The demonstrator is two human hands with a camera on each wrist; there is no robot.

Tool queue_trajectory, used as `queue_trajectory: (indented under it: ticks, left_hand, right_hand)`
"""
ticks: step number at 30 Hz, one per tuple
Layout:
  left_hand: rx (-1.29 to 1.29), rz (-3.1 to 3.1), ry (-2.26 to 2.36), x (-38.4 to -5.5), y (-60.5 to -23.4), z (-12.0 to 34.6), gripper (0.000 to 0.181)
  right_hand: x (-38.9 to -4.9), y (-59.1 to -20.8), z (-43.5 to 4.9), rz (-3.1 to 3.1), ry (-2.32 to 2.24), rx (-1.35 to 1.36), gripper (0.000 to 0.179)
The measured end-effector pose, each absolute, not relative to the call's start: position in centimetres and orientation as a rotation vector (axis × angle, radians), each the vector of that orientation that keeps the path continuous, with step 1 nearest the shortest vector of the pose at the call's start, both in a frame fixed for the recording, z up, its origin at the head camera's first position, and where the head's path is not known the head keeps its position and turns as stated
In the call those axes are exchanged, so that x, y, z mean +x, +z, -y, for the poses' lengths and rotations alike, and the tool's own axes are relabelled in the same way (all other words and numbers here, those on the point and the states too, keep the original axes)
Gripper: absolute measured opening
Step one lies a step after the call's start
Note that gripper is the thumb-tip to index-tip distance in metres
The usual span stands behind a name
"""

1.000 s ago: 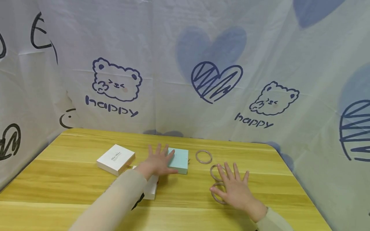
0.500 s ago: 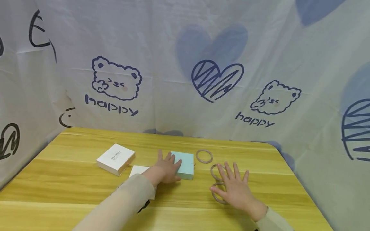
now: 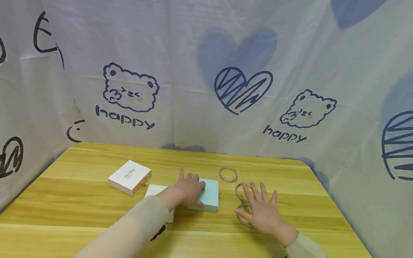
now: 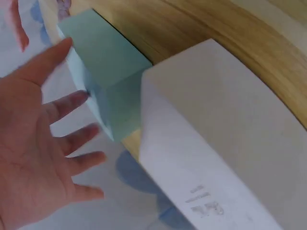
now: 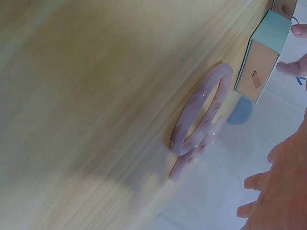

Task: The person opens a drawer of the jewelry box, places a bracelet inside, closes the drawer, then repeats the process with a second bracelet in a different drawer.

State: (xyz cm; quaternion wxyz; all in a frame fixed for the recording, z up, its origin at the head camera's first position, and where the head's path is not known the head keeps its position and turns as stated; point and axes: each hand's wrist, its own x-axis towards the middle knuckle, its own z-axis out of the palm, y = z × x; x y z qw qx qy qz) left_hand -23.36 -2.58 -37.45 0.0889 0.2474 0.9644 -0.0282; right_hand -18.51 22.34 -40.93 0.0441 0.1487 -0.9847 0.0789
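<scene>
My left hand [image 3: 190,190] reaches over the mint-green box [image 3: 209,195], fingers on its left part and thumb at its near edge. In the left wrist view the fingers extend along that box. The right wrist view shows the box's tan end with a small pull tab [image 5: 256,79]. My right hand [image 3: 264,211] is spread, palm down, over two pale purple bangles, one a partly covered bangle [image 3: 236,193] and one a nearer bangle [image 3: 238,219]. A third bangle [image 3: 228,181] lies farther back. Between the mint box and my left forearm sits a white box [image 3: 155,190], partly hidden.
Another white box [image 3: 130,175], with small lettering on top, lies at the left on the wooden table [image 3: 80,200]. A printed white cloth [image 3: 187,118] hangs behind the table's far edge and along the sides.
The mint-green box has slid toward me and a little right under my left hand. That hand's fingers are less spread than before. The right hand and the bangles have stayed put.
</scene>
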Motion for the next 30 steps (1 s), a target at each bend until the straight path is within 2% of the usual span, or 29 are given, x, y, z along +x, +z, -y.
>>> queue_trajectory:
  ticks: [5, 16, 19, 25, 30]
  left_hand:
    - [0.735, -2.815, 0.040, -24.4, -37.9, 2.5, 0.093]
    - [0.762, -2.789, -0.062, -24.4, -38.0, 2.0, 0.094]
    - [0.762, -2.793, -0.113, -24.0, -37.7, 1.8, 0.094]
    - [0.751, -2.800, -0.215, -23.7, -37.4, 1.5, 0.093]
    - [0.752, -2.805, -0.238, -23.8, -37.6, 1.3, 0.092]
  right_hand:
    - [-18.6, -41.1, -21.8, 2.996, 0.232, 0.474, 0.080]
    - [-19.0, -40.9, -20.8, 2.962, 0.234, 0.475, 0.073]
    - [-19.4, -40.8, -20.2, 2.921, 0.259, 0.476, 0.065]
    - [-20.6, -40.7, -18.3, 2.921, 0.255, 0.479, 0.036]
    - [-21.6, -40.7, -17.0, 2.932, 0.318, 0.493, 0.026]
